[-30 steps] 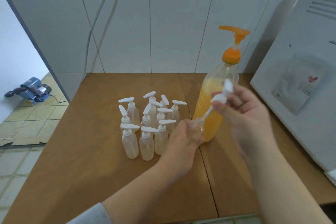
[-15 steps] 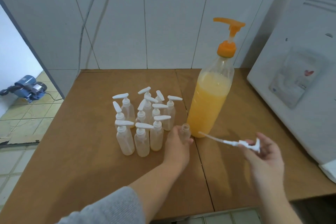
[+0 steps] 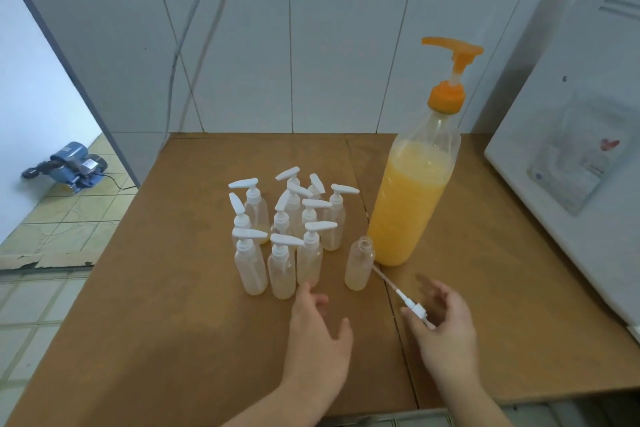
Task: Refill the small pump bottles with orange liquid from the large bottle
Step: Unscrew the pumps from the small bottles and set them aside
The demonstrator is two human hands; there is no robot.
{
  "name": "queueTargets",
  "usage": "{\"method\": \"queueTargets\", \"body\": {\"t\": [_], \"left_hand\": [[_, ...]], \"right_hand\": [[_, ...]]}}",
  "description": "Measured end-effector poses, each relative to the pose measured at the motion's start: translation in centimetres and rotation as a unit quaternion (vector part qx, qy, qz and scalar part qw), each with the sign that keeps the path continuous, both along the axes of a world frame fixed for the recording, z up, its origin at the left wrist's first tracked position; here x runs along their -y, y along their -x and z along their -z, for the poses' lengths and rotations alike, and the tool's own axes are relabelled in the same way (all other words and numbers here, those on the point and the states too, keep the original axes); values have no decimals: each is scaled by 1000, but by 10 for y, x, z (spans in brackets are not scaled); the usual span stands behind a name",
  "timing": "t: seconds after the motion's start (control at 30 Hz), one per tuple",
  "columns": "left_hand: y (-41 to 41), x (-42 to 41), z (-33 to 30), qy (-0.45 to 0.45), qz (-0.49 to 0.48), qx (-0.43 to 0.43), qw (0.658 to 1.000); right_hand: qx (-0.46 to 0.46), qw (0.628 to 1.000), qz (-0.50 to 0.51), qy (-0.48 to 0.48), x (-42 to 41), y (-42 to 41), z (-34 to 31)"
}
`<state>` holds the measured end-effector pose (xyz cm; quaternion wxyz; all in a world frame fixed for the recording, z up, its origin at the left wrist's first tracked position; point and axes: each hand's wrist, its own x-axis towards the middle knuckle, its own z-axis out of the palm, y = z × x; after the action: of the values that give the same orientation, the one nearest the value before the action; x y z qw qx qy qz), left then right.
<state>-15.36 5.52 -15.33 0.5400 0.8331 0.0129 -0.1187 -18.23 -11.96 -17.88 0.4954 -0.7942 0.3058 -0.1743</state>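
Lying flat on the brown tabletop, the removed white pump head has its long axis on a diagonal: its thin dip tube points up-left toward the uncapped small bottle, the tip just beside that bottle's base, while the cap end points down-right toward our right hand.

We see the right hand's fingers spread and loosely curved around the cap end. A fingertip may touch it, but we cannot tell if anything is pinched; it looks like no firm hold. Our left hand hovers over the table with fingers relaxed and apart, holding nothing, its fingertips near the front row of bottles.

The uncapped small bottle stands upright, mouth open upward, between the cluster of capped pump bottles and the large bottle, close to the latter's base. It looks empty or nearly so, with only a pale tint at the bottom.

The large bottle stands upright at the right of the group, clear plastic, filled with orange liquid to roughly two thirds. Its orange pump is on, spout pointing left.

The cluster bottles all stand upright with white pumps fitted, spouts pointing different ways. They look mostly empty; some show a faint yellowish residue low down.

A white appliance sits on the table's right edge. A blue motor-like device lies on the tiled floor at far left.
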Motion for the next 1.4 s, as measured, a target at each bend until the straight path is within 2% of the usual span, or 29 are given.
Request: {"method": "queueTargets", "body": {"t": [0.07, 0.13, 0.2, 0.27, 0.33, 0.43, 0.5, 0.67, 0.83, 0.97, 1.07, 1.1, 1.17, 1.23, 1.33, 1.4], "left_hand": [[-2, -3, 0, -10, 15, 7, 1000], [-7, 1, -2, -7, 12, 6, 1000], [-12, 5, -1, 4, 4, 12, 1000], [-17, 9, 2, 21, -1, 0, 1000], [-20, 11, 2, 39, -9, -12, 999], [-23, 15, -1, 91, -40, -39, 994], [-22, 15, -2, 62, -27, -22, 997], [-20, 15, 1, 18, -15, 1, 1000], [-19, 15, -4, 16, -18, 5, 1000], [-10, 11, -18, -46, 1, 54, 997], [-2, 8, -29, -59, 29, 131, 989], [-2, 6, -34, -38, 37, 140, 989], [-8, 2, -42, 76, 69, 113, 988], [-14, -5, -47, 188, 150, 72, 968], [-19, -12, -52, 252, 191, 59, 947], [-22, -11, -53, 238, 180, 90, 950]], "right_hand": [[17, 995, 15, 99, -7, -2, -8], [87, 976, 18, 196, -19, -7, -23], [178, 954, -31, 238, -35, -15, -41], [220, 940, -102, 241, -52, -28, -62], [213, 924, -181, 262, -64, -48, -82], [146, 894, -259, 334, -77, -76, -94], [113, 884, -274, 361, -80, -88, -90], [66, 894, -336, 288, -73, -96, -90], [51, 915, -322, 235, -67, -86, -100], [69, 938, -287, 180, -56, -69, -129], [98, 948, -279, 115, -49, -56, -153], [109, 951, -276, 92, -47, -53, -159], [120, 950, -286, 37, -43, -52, -169], [111, 940, -321, 21, -37, -53, -178], [111, 929, -352, 19, -26, -56, -188], [116, 944, -310, 13, -20, -56, -190]]}}
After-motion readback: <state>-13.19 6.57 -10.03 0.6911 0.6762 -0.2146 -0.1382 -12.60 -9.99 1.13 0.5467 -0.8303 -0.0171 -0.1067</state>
